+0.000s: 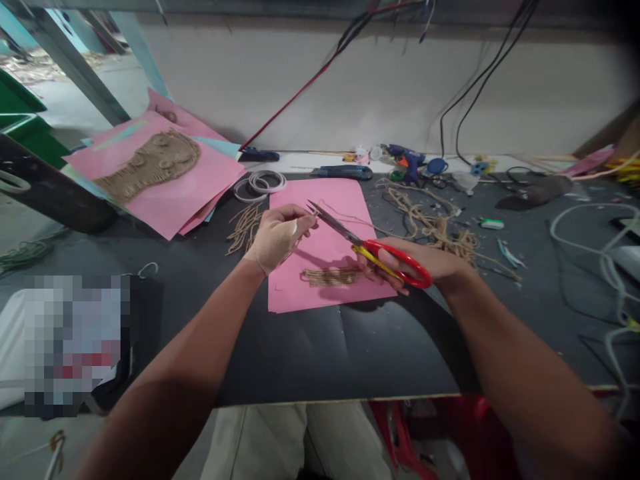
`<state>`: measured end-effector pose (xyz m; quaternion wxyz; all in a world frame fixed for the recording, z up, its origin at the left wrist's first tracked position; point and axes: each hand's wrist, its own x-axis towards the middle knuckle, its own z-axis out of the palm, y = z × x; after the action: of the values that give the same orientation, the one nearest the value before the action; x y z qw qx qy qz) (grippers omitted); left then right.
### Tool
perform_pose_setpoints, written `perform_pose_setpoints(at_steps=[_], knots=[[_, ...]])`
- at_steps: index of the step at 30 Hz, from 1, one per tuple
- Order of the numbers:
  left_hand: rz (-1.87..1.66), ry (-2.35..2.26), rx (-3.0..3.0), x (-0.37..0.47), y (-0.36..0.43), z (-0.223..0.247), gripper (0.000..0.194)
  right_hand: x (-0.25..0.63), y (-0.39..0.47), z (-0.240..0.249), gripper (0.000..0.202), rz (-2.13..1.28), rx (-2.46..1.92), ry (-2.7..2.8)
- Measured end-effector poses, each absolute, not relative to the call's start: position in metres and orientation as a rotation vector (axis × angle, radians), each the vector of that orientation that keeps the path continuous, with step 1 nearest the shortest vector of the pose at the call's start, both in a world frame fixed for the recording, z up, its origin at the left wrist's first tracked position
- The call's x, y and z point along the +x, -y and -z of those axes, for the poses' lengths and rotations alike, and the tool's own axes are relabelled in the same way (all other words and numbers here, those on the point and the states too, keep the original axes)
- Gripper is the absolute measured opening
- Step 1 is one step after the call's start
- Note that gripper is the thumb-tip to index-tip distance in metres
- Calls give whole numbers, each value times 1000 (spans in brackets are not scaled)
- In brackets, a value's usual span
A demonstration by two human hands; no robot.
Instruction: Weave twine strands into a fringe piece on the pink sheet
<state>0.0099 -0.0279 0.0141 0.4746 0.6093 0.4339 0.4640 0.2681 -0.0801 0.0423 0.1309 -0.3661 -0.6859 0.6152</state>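
Note:
My left hand (280,233) is closed in a pinch above a pink sheet (320,193), apparently on the end of a thin strand of jute twine (345,215). That strand trails right towards a tangled twine pile (435,223). In my right hand (425,257) are scissors (395,260) with red and yellow handles. Their blades look slightly apart, with the tips close to my left fingertips. Below, on the pink sheet, lies a small block of twine strips (330,277) set side by side. Exactly what sits between my left fingertips is too small to make out clearly.
Short twine pieces (245,223) and rings of tape (260,185) lie left of the sheet. Behind it are a utility knife (343,173) and a blue glue gun (407,160). Pink sheets bearing a twine shape (165,157) are stacked at left. Cables (607,260) cross the right side.

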Motion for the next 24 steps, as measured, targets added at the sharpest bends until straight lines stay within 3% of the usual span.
perform_pose_setpoints(at_steps=[7, 24], knots=[[-1017, -1068, 1553, 8, 31, -19, 10, 276, 79, -38, 53, -1815, -1061, 1967], [-979, -997, 1467, 5, 25, -11, 10, 272, 77, -38, 59, -1706, -1032, 2079]])
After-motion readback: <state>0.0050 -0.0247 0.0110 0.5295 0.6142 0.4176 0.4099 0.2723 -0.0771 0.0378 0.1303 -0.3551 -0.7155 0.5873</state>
